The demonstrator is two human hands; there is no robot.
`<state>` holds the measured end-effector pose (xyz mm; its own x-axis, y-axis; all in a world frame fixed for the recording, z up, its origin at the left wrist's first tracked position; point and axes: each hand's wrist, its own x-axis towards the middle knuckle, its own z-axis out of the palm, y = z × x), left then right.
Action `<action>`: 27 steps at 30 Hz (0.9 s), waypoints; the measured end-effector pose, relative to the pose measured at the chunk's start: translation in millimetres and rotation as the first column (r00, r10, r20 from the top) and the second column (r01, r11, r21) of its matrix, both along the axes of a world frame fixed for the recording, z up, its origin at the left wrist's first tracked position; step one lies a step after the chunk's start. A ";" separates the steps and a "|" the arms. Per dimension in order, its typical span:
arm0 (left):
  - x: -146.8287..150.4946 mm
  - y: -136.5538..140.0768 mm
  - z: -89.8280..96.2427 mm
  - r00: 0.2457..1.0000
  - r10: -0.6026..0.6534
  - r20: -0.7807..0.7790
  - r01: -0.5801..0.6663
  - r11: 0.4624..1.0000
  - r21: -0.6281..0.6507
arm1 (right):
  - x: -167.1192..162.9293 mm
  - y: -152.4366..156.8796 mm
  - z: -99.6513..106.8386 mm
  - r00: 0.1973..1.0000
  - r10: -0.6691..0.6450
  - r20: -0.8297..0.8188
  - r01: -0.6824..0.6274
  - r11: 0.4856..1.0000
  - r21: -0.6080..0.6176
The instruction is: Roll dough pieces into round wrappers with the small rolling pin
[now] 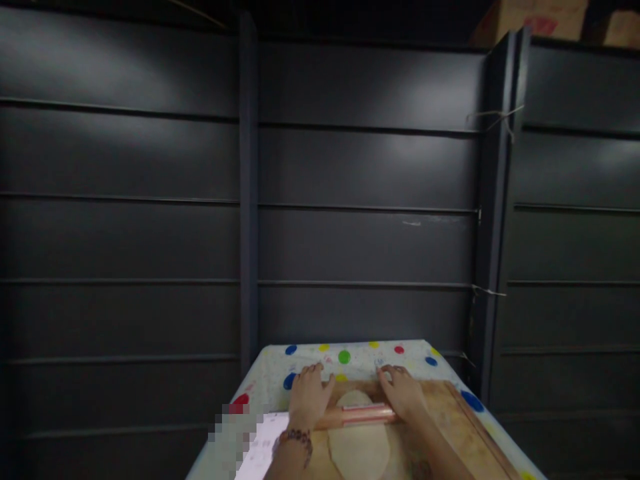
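A rolling pin (367, 414) with a printed label lies crosswise over a flattened oval sheet of dough (360, 450) on a wooden board (465, 437). My left hand (310, 393), below which a beaded bracelet circles the wrist, rests its palm over the pin's left end. The fingers reach forward past the pin, with the thumb apart. At the other end, my right hand (403, 393) lies over the pin in the same way, fingers stretched out and thumb spread inward. Both palms hide the pin's ends. Dough shows in front of and behind the pin.
A white tablecloth (420, 353) with coloured dots covers the table. To the left of the board lies a bright, white flat object (265, 443), partly pixelated. Dark metal panels (365, 173) rise behind the table, and cardboard boxes (540, 23) sit at the top right.
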<state>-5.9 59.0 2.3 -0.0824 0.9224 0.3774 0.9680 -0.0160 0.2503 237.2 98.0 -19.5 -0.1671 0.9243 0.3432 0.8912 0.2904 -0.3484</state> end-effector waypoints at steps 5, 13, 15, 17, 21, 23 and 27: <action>-3.7 16.7 -1.6 0.999 0.009 -0.045 -0.010 1.000 -0.007 | -1.4 14.6 0.9 0.997 -0.051 -0.051 0.051 0.999 -0.008; -5.9 31.9 4.2 0.995 0.045 -0.088 -0.046 0.999 0.000 | -6.5 31.9 3.6 0.995 -0.081 -0.064 0.082 0.996 0.020; -6.0 35.0 6.0 0.994 0.045 -0.099 -0.045 0.999 0.002 | -7.7 36.1 3.7 0.995 -0.083 -0.051 0.084 0.996 0.026; -6.5 38.0 7.3 0.993 0.042 -0.108 -0.042 0.999 -0.001 | -8.6 40.6 3.8 0.996 -0.086 -0.037 0.087 0.996 0.028; -7.8 43.0 7.7 0.993 0.038 -0.115 -0.039 0.999 -0.007 | -9.8 49.6 3.0 0.995 -0.102 -0.014 0.103 0.994 0.031; -8.3 44.5 6.9 0.993 0.034 -0.112 -0.035 0.999 -0.008 | -10.2 53.7 1.7 0.994 -0.109 -0.003 0.109 0.994 0.031; -9.1 45.8 5.0 0.996 0.017 -0.086 -0.018 1.000 -0.016 | -9.8 59.5 -1.7 0.993 -0.114 0.011 0.113 0.993 0.032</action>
